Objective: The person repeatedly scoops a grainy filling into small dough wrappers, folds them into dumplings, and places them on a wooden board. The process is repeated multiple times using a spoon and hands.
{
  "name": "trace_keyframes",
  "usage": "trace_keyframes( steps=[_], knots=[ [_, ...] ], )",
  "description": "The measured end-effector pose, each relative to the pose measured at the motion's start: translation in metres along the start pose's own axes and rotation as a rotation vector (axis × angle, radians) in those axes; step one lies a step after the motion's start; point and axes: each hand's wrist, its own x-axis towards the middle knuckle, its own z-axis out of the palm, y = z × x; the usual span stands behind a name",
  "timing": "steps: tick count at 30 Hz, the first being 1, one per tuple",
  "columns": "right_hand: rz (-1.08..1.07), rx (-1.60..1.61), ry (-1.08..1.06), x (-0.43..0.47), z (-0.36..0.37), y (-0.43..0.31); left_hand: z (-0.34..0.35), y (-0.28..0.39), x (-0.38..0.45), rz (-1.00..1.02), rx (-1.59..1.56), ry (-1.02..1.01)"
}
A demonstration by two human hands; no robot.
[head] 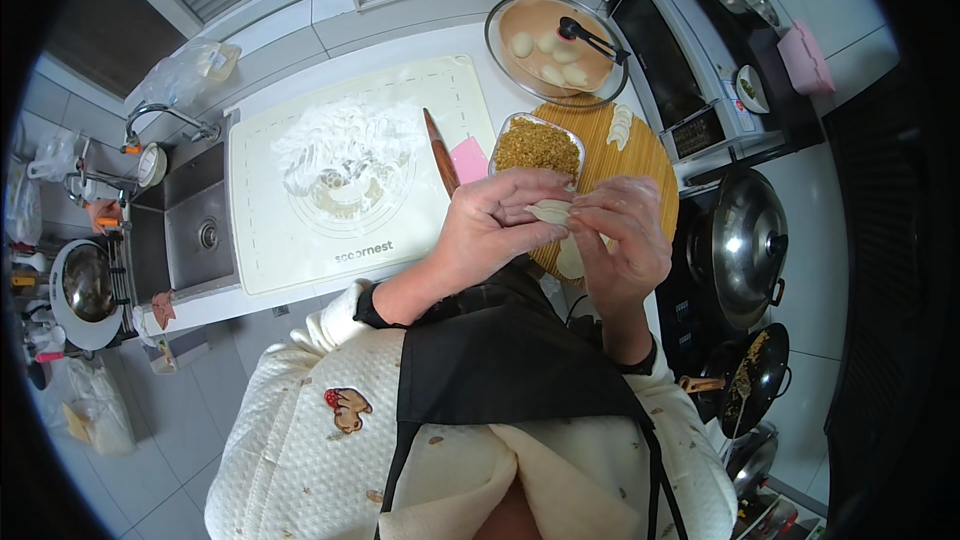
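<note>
Between my two hands is a folded dumpling (550, 211) of pale dough. My left hand (499, 214) cradles its left end, while the fingertips of my right hand (621, 232) pinch its right end. Just beyond my fingers stands a dish of brown crumbly filling (538, 146), partly on a round wooden board (643, 157). Shaped dumplings (619, 127) lie in a short row at the board's far side. Below my hands, a flat dough wrapper (570, 261) rests on the board, partly covered by my right hand.
A floured dough mat (300, 255) spreads to the left, with a wooden rolling pin (441, 151) and a pink scraper (471, 160) on its right side. Dough balls (552, 75) lie in a glass-rimmed bowl (495, 64) behind. A lidded wok (750, 240) is at right; a sink (187, 217) is at left.
</note>
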Motion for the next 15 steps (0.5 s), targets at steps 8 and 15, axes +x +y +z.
trace_keyframes(
  steps=[8, 15],
  knots=[
    [-0.029, -0.061, -0.056, 0.006, 0.003, -0.001, -0.001, 0.007, 0.0, 0.12, 0.413, 0.034],
    [-0.021, -0.025, -0.034, -0.001, 0.002, 0.001, -0.001, 0.009, -0.001, -0.031, 0.171, 0.022]
  ],
)
